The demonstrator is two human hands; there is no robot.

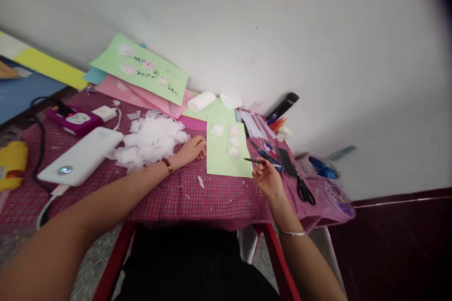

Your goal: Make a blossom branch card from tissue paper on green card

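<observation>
A light green sheet of paper (222, 162) lies on the checked tablecloth, with several white and pale pink fluffy tufts (233, 141) on it. My right hand (269, 178) holds a slim dark pen (251, 160) over the sheet's lower right part, its tip pointing left. Beside the sheet's left edge rests my left hand (192, 149), fingers curled in loosely and nothing visible in them. A heap of white cotton pieces (151, 138) lies to the left of that hand. Behind it, a green sheet with finished-looking pink flowers and dark leaf stems (151, 68) leans against the wall.
On the left are a white power bank (83, 155), a purple power strip (76, 120) and a yellow glue gun (13, 164). To the right lie a phone (287, 162), black scissors (305, 192) and pens. A pink basket (334, 204) stands beyond the table's right edge.
</observation>
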